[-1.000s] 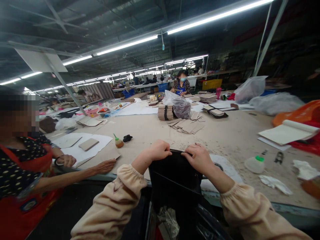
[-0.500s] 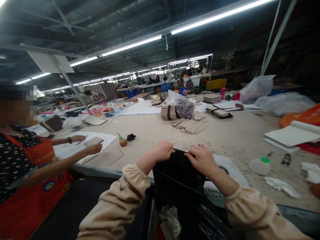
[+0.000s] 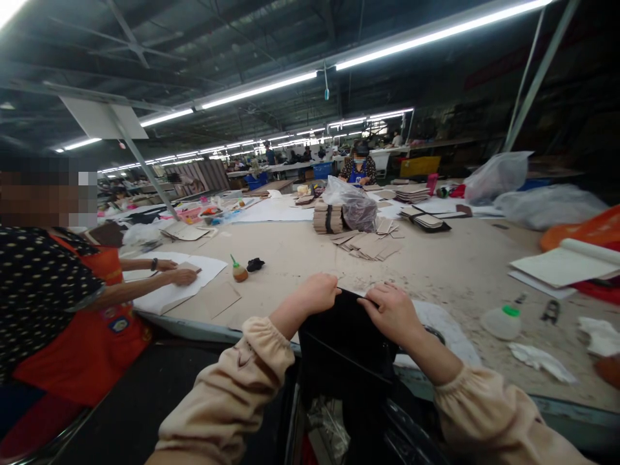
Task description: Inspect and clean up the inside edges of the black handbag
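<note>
Both my hands grip the top edge of a black flat piece [image 3: 346,339] that stands upright at the near edge of the big work table [image 3: 436,265]. My left hand [image 3: 317,292] is a fist closed over its upper left corner. My right hand [image 3: 390,313] is curled over the upper right edge, fingers folded down on it. Both forearms wear beige sleeves. Below the piece, dark plastic and scraps show between my arms.
A co-worker in a red apron [image 3: 72,329] at the left presses a card on white paper [image 3: 186,284]. A small glue bottle [image 3: 239,271], a green-capped bottle [image 3: 501,321], white rags [image 3: 540,358], stacked cardboard pieces [image 3: 368,245] and plastic bags [image 3: 351,206] lie on the table. Another person [image 3: 358,168] sits far across.
My hands stay on the black piece, almost unmoved. The co-worker at the left has pulled both hands back onto the card on the white paper and leaned further into view.
</note>
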The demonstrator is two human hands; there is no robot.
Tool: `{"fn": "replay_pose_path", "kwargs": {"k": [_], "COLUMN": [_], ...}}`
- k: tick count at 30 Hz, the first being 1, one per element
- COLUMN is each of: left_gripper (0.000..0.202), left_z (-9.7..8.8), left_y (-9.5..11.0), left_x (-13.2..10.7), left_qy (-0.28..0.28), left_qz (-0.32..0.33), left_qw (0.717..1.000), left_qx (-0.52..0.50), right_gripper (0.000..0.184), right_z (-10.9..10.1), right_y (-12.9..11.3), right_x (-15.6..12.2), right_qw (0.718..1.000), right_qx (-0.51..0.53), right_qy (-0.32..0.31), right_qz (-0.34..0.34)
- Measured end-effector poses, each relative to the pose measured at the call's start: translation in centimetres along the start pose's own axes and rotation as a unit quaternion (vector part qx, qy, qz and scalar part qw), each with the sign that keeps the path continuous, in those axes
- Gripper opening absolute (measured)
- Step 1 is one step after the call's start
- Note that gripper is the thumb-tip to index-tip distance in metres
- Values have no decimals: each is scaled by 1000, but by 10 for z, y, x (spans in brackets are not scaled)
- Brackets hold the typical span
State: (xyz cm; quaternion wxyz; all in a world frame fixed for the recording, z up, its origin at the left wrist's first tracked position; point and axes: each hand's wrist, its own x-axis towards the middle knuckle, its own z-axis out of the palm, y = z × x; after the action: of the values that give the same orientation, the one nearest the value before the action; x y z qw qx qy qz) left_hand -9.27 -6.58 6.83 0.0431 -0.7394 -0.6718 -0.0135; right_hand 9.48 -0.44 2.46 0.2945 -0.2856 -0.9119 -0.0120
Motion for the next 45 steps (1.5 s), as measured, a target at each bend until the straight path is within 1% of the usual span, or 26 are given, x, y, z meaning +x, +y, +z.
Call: {"fn": "replay_pose_path", "kwargs": {"k": [3,5,10,12,14,16,20,23,25,27,29,32,33,36,37,40,42,45], "left_gripper": [28,28,26,25,25,24,24,22,20,21,24,23,27,45,46,37,30,29], "left_z": [3,4,2,2,3,5,6,4,2,0,-1,0,0,-2,-4,-8,-9,-4], "left_y": [-2,-2,0,0,0,-2,-8,-14,-18,-21,-22,-18,-15,-5,-1,7,12,19], "left_x": [-1,-3,-7,-8,-9,-9,-12,-18,-24,-29,-32,-33,-32,-28,-27,-19,-14,-7], "left_qy": [5,8,11,15,23,32,41,37,45,55,50,21,17,23,24,19,23,39], "left_qz": [0,-1,8,7,3,4,10,37,51,40,14,-7,-11,-36,-48,-79,-84,-83], "left_qw": [1000,1000,1000,1000,999,999,997,992,985,980,982,988,990,992,993,994,993,993], "left_qx": [0,-3,-16,-20,-25,-31,-60,-116,-159,-186,-183,-150,-141,-116,-104,-75,-74,-79], "right_gripper": [25,25,36,38,37,33,28,27,26,26,27,25,25,25,26,26,25,24], "right_z": [-4,-9,-24,-26,-23,-17,-6,-5,-6,-8,-9,-10,-11,-12,-13,-17,-19,-21], "right_y": [-4,-8,-20,-25,-29,-32,-33,-31,-30,-29,-29,-29,-29,-24,-21,-11,-5,1], "right_x": [-2,-2,7,13,18,21,19,15,12,11,11,11,11,10,10,8,7,4], "right_qw": [1000,998,990,986,982,982,988,991,991,992,993,994,995,994,994,993,993,992], "right_qx": [-23,-45,-74,-87,-100,-101,-92,-82,-75,-73,-72,-67,-66,-73,-79,-96,-104,-113], "right_qy": [-17,-42,-118,-145,-161,-158,-125,-110,-107,-104,-97,-83,-81,-77,-73,-61,-57,-56], "right_qz": [6,8,5,12,19,21,8,0,1,5,4,-2,-2,2,5,14,18,20]}}
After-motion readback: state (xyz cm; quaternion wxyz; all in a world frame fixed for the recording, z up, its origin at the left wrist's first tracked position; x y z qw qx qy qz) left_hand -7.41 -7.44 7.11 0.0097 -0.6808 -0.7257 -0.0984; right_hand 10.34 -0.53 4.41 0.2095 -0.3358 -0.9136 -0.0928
